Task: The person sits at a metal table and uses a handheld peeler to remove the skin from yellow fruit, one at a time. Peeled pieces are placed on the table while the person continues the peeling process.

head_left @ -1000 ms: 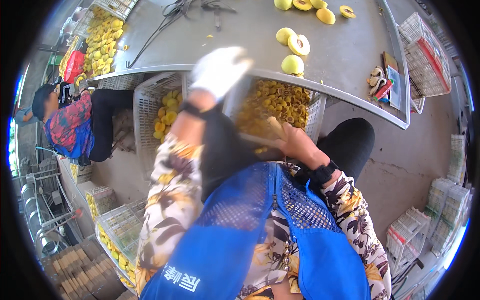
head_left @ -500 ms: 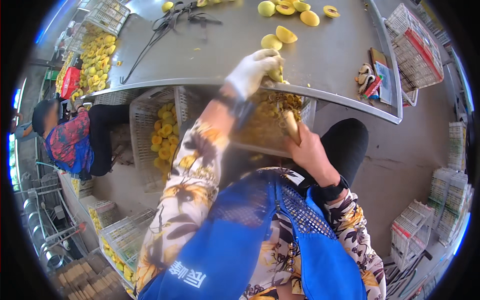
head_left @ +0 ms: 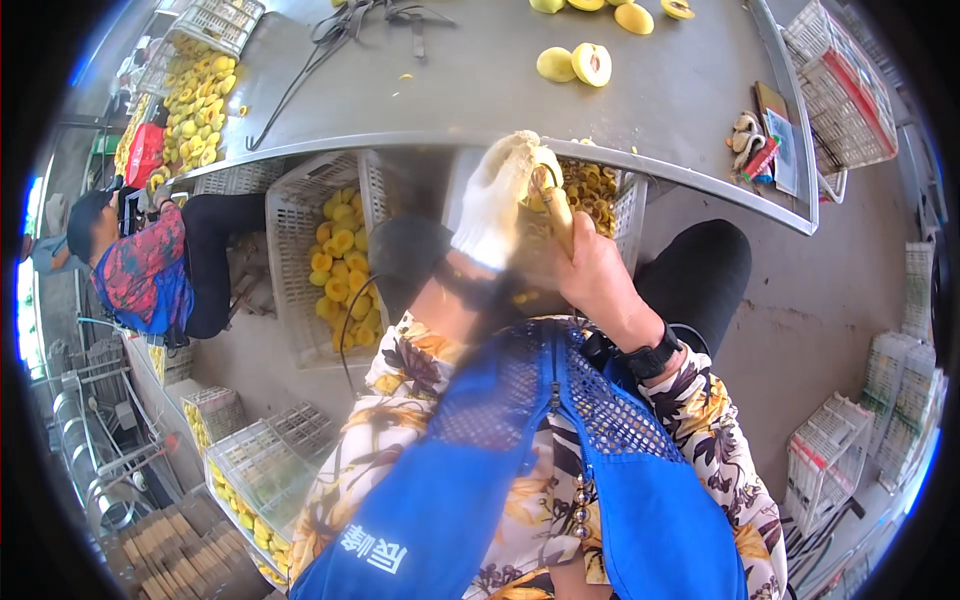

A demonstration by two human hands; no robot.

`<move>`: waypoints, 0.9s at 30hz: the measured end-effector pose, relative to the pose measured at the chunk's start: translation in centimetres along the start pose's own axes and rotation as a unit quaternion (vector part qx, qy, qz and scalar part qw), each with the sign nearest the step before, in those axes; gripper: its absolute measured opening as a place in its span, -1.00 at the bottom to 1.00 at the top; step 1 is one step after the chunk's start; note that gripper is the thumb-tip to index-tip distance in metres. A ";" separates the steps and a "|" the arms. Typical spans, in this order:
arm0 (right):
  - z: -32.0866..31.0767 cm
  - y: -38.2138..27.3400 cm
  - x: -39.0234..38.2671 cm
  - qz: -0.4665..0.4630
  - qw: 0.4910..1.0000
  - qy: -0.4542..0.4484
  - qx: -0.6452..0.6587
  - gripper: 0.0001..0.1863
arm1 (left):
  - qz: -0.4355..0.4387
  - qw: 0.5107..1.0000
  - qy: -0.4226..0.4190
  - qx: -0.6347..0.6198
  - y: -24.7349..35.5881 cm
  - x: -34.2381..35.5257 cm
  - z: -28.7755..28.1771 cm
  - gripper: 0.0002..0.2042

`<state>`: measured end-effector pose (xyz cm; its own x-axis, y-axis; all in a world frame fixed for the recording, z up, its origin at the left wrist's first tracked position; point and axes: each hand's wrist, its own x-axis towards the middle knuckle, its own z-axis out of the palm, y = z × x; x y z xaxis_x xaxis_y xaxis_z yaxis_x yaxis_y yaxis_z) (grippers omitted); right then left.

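Note:
My left hand (head_left: 490,200), in a white glove, is closed around a yellow peach half (head_left: 546,165) just off the table's near edge. In my bare right hand (head_left: 602,275) is a pitting knife (head_left: 560,222) with a pale wooden handle. Its curved metal end meets the peach half; how deep it sits is hard to see. Below both hands, a crate (head_left: 628,205) holds brown peach pits (head_left: 592,190). On the metal table (head_left: 400,105) ahead lie two peach halves, one pale and rounded (head_left: 556,65), the other with its cut face and pit showing (head_left: 592,66).
Left of my knees stands a white crate (head_left: 285,265) of orange-yellow peach halves (head_left: 345,265). More peaches (head_left: 200,100) are heaped at the table's left end, where another person (head_left: 140,265) sits. Dark straps (head_left: 345,30) and a cloth (head_left: 745,135) lie on the table. Crates (head_left: 840,90) stand right.
My left hand has come back from the tabletop with the peach half. My right hand has risen, bringing the knife to the fruit. One half on the table now shows its cut face.

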<state>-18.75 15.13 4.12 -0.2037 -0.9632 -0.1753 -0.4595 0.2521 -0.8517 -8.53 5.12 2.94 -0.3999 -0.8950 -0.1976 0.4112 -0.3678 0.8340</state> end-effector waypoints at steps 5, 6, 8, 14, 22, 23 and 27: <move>-0.2 -0.2 -0.5 0.039 0.998 -0.018 -0.036 -0.80 | -0.001 0.998 0.019 -0.068 0.1 -0.9 1.8 -0.81; -0.2 -0.2 -0.7 0.040 0.998 -0.017 -0.037 -0.80 | 0.002 0.996 0.012 -0.086 -0.2 -0.8 1.8 -0.81; -0.1 -0.3 -1.0 0.028 0.999 -0.031 -0.032 -0.78 | 0.005 0.994 0.005 -0.105 -0.7 -0.7 1.4 -0.82; 0.0 0.4 -1.2 -0.051 0.991 -0.019 -0.121 -0.74 | -0.019 0.990 -0.020 -0.135 -1.6 -0.4 1.2 -0.84; -0.1 -1.1 -1.3 0.026 0.999 -0.029 -0.009 -0.77 | 0.091 0.994 -0.008 0.067 -2.1 0.0 0.4 -0.82; -0.1 -1.1 -1.4 0.025 0.999 -0.040 0.000 -0.77 | 0.112 0.987 -0.019 0.112 -2.2 0.0 -0.2 -0.81; 0.2 1.3 -1.5 -0.149 0.983 -0.055 -0.097 -0.76 | -0.006 0.997 -0.053 0.057 -0.4 0.0 -0.1 -0.77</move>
<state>-18.85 16.88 3.13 0.0543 -0.9985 0.0057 -0.6423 -0.0393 -0.7654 -8.61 5.23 2.50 -0.4908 -0.8571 -0.1565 0.3135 -0.3414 0.8861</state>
